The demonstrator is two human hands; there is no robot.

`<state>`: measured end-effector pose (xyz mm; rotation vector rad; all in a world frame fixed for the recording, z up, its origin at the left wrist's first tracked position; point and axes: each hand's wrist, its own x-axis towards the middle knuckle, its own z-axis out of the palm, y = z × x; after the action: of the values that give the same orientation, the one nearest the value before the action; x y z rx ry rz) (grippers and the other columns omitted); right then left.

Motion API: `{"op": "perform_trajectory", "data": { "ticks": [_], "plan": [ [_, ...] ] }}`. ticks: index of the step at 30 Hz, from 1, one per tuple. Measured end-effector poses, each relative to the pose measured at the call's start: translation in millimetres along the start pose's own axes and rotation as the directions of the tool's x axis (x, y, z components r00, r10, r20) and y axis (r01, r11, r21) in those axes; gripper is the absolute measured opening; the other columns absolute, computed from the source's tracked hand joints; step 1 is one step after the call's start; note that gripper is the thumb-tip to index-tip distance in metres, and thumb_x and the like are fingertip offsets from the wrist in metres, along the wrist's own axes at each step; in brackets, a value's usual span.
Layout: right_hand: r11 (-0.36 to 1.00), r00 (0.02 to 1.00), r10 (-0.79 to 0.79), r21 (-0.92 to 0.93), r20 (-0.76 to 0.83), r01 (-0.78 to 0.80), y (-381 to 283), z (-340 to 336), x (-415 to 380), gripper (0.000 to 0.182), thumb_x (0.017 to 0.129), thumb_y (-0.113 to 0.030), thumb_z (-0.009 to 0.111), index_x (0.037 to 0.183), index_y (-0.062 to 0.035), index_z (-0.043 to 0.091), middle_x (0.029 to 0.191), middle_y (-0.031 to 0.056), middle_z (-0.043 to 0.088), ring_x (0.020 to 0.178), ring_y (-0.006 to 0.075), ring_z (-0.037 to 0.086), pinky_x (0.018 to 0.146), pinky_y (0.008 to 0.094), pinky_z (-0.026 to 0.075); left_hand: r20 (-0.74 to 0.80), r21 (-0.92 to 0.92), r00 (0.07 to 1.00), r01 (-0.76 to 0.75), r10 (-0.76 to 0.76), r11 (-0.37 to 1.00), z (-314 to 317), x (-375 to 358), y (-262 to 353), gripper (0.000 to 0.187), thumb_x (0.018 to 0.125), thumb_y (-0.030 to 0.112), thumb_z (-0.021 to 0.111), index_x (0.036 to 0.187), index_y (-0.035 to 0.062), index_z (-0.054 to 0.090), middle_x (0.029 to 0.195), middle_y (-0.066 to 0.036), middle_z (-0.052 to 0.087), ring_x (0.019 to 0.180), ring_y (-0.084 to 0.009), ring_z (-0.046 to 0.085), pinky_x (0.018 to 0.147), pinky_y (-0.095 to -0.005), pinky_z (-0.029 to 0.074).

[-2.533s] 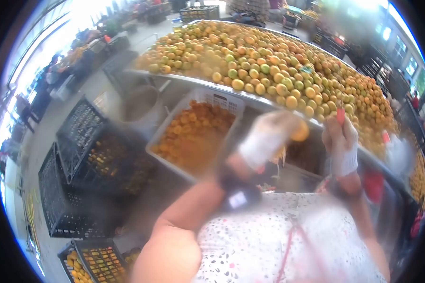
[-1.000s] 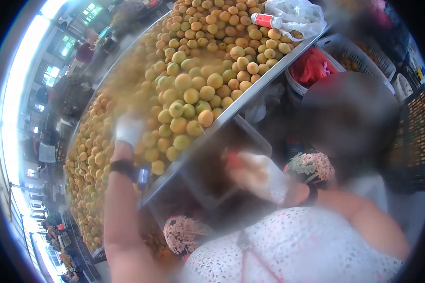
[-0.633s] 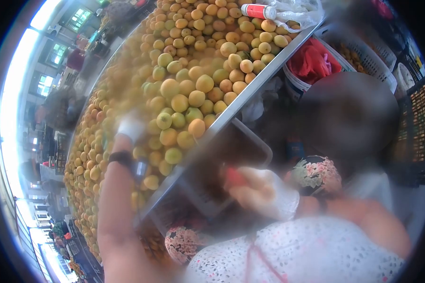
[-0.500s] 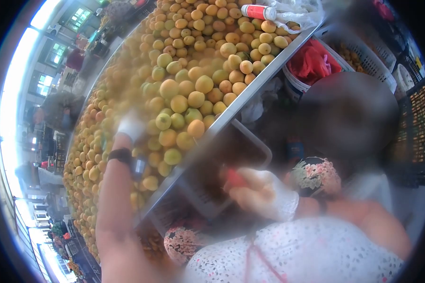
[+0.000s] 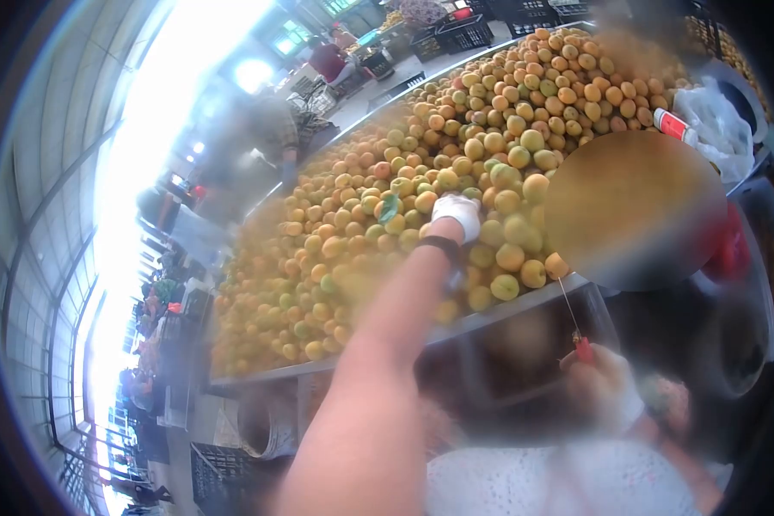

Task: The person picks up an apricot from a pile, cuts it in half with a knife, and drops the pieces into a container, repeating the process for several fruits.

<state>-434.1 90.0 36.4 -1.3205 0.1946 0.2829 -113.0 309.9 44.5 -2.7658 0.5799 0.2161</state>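
A broad heap of yellow-orange apricots (image 5: 516, 155), some greenish, fills a metal-edged table. My left hand (image 5: 457, 215), in a white glove, reaches into the middle of the heap, its fingertips hidden among the fruit. A dark band circles that wrist. Near me, beyond the table's metal edge (image 5: 512, 303), my right hand (image 5: 606, 387) is closed round a red-handled tool (image 5: 584, 350), also in a white glove and partly blurred. The tool's thin metal shaft points up toward an apricot (image 5: 556, 265) at the rim of the heap. A green leaf (image 5: 389, 207) lies left of my left hand.
A red and white bottle (image 5: 674, 125) and a clear plastic bag (image 5: 719, 129) lie at the table's right end. Below the edge stands a plastic crate (image 5: 525, 353). Black crates (image 5: 464, 34) and people appear farther back. A round blurred patch covers the right side.
The view has turned, bringing more of the hall into sight. My left hand is sharper and now among the fruit. My right hand's tool now shows its shaft, pointing up at the table edge.
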Motion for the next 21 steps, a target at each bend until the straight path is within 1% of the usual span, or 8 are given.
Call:
{"op": "perform_trajectory", "data": {
  "ticks": [5,7,10,11,14,18,20,21],
  "plan": [
    [1.000,0.999,0.009,-0.020,-0.050,-0.010,12.7,-1.7,4.9,0.017,0.091,-0.014,0.060,0.099,-0.0005,0.065,0.067,0.0029,0.057,0.055,0.0091,0.052,0.049,0.0243,0.038,0.001,-0.192,0.992,0.127,-0.129,0.973,-22.7,-21.6,11.2,0.035,0.083,0.019,0.062,0.113,0.0047,0.070,0.111,-0.018,0.071,0.108,-0.0306,0.067,0.091,-0.0411,0.053],
    [0.985,0.984,-0.152,-0.092,-0.094,0.143,16.0,1.0,4.7,0.017,0.091,-0.014,0.059,0.099,-0.0018,0.065,0.065,0.0027,0.058,0.053,0.0090,0.051,0.047,0.0244,0.037,0.025,-0.235,0.994,0.105,-0.102,0.966,-30.6,-37.4,0.7,0.034,0.081,0.019,0.064,0.111,0.0041,0.070,0.106,-0.019,0.071,0.104,-0.0327,0.068,0.089,-0.0414,0.053],
    [0.997,0.996,-0.066,-0.054,-0.055,0.063,15.0,6.0,12.4,0.016,0.093,-0.016,0.059,0.101,-0.0031,0.065,0.065,0.0016,0.058,0.051,0.0080,0.050,0.046,0.0234,0.036,-0.410,-0.495,0.904,-0.107,-0.123,0.862,-35.2,-73.3,-20.3,0.049,0.080,0.021,0.065,0.126,0.0033,0.061,0.114,-0.022,0.068,0.108,-0.0369,0.063,0.092,-0.0417,0.050],
    [0.999,0.999,-0.021,-0.036,-0.041,0.019,13.8,8.5,13.8,0.016,0.094,-0.016,0.059,0.102,-0.0037,0.065,0.064,0.0011,0.057,0.051,0.0074,0.049,0.045,0.0230,0.036,-0.405,-0.584,0.904,-0.139,-0.138,0.800,-41.8,-101.4,-23.1,0.051,0.079,0.020,0.067,0.127,0.0029,0.059,0.115,-0.021,0.067,0.108,-0.0346,0.064,0.092,-0.0405,0.050],
    [0.998,1.000,-0.010,-0.057,-0.005,0.010,13.4,19.9,12.2,0.015,0.095,-0.016,0.058,0.103,-0.0055,0.064,0.064,-0.0004,0.056,0.051,0.0067,0.049,0.044,0.0225,0.035,-0.401,-0.874,0.890,-0.301,-0.216,0.381,-40.2,-197.3,-16.4,0.055,0.077,0.005,0.069,0.130,0.0002,0.054,0.115,-0.012,0.063,0.104,-0.0178,0.060,0.088,-0.0299,0.051],
    [0.994,0.997,-0.046,-0.092,0.056,0.051,36.2,22.3,21.2,0.013,0.095,-0.015,0.058,0.104,-0.0087,0.064,0.063,-0.0021,0.053,0.051,0.0062,0.048,0.044,0.0220,0.035,-0.227,-0.974,0.916,-0.217,-0.329,0.068,-17.7,-326.3,-0.1,0.059,0.077,0.006,0.061,0.135,-0.0005,0.051,0.119,-0.005,0.056,0.107,-0.0107,0.054,0.088,-0.0246,0.047],
    [0.994,0.992,-0.107,-0.003,0.072,0.108,52.2,18.8,31.5,0.013,0.097,-0.015,0.057,0.107,-0.0116,0.064,0.067,-0.0037,0.053,0.053,0.0045,0.048,0.044,0.0203,0.035,-0.075,-0.904,0.936,-0.210,-0.345,-0.372,-6.4,-382.8,9.0,0.055,0.080,0.006,0.061,0.134,0.0003,0.052,0.113,-0.007,0.057,0.094,-0.0103,0.056,0.078,-0.0229,0.047],
    [0.992,0.989,-0.121,-0.014,0.089,0.123,66.9,12.6,43.2,0.013,0.097,-0.015,0.057,0.107,-0.0116,0.064,0.067,-0.0037,0.053,0.053,0.0045,0.048,0.044,0.0203,0.035,-0.089,-0.900,0.927,-0.231,-0.363,-0.370,-2.7,-404.9,13.1,0.055,0.080,0.006,0.061,0.134,0.0003,0.052,0.113,-0.007,0.057,0.094,-0.0103,0.056,0.078,-0.0229,0.047]
  ]
}}
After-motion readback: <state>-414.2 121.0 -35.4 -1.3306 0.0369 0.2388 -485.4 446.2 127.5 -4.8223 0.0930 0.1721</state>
